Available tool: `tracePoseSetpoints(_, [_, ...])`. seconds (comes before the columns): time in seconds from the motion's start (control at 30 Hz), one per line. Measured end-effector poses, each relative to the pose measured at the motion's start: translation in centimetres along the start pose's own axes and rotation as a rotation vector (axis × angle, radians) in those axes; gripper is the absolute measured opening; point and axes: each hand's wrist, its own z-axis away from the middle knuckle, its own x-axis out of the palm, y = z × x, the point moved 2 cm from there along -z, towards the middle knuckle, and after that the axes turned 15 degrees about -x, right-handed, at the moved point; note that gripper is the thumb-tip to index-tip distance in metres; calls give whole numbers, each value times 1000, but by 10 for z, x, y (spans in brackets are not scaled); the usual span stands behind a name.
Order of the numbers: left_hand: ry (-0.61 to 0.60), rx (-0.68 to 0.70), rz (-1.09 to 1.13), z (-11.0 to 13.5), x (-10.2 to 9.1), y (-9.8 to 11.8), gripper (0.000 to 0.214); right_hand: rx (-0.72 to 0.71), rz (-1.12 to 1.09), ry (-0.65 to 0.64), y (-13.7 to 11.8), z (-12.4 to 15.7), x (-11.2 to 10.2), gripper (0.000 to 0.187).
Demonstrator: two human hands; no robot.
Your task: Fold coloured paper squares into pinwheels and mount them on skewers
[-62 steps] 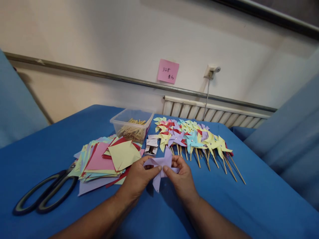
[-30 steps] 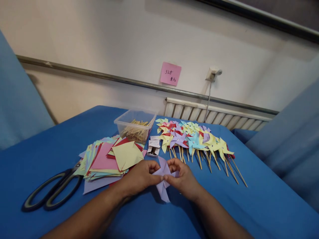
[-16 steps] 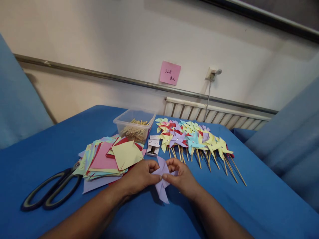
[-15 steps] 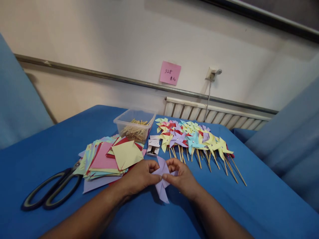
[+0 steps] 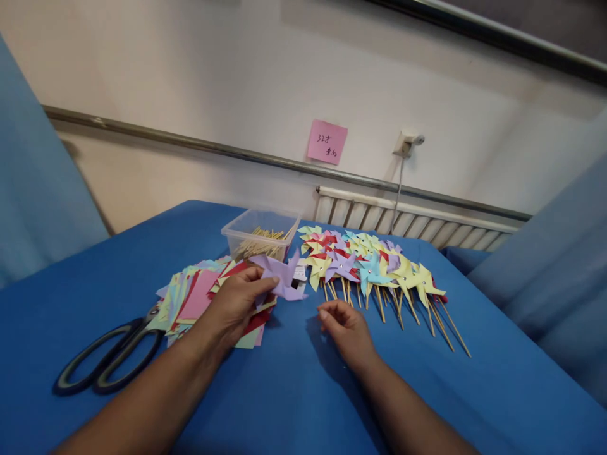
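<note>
My left hand (image 5: 239,300) pinches a purple paper pinwheel (image 5: 283,278) by one blade, thumb on top. The pinwheel is raised above the right side of the stack of coloured paper squares (image 5: 202,294) and partly covers a small white box (image 5: 300,272). Over the blue cloth, my right hand (image 5: 345,328) is apart from the pinwheel with its fingers curled and thumb against them. Anything between those fingertips is hidden. Beyond that hand lie finished pinwheels (image 5: 341,265) on sticks, in rows of yellow, purple, red and blue.
Large dark-handled scissors (image 5: 111,354) lie left of the stack, blades partly under the paper. A clear plastic tub (image 5: 232,239) of thin wooden sticks (image 5: 265,240) stands behind it. Blue cloth (image 5: 294,404) covers the table. A radiator (image 5: 353,212) runs along the wall.
Both hands held the purple pinwheel at the front middle. My right hand has let go of it, while my left hand has carried it up and left towards the tub.
</note>
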Motion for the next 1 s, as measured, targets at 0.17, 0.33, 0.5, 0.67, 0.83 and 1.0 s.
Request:
tracePoseSetpoints(0.17, [-25,31,114,-4,-5,3,27,-156,409,-90,8,-7,24,13])
tracePoseSetpoints(0.33, [-23,47,129,-5,-4,-1,21,-217,843,-218,-3,-37,46,23])
tracePoseSetpoints(0.5, [-28,26,143,-6,-7,-1,19,-140,979,-268,0,-64,58,26])
tracePoseSetpoints(0.67, [-33,8,139,-5,-8,0,20,-90,1041,-378,1,-80,59,27])
tracePoseSetpoints(0.83, [-34,18,144,-5,-8,-1,20,-65,1064,-468,-5,-92,64,22])
tracePoseSetpoints(1.0, [-21,20,137,-8,-8,-3,21,-94,1058,-507,-8,-92,72,24])
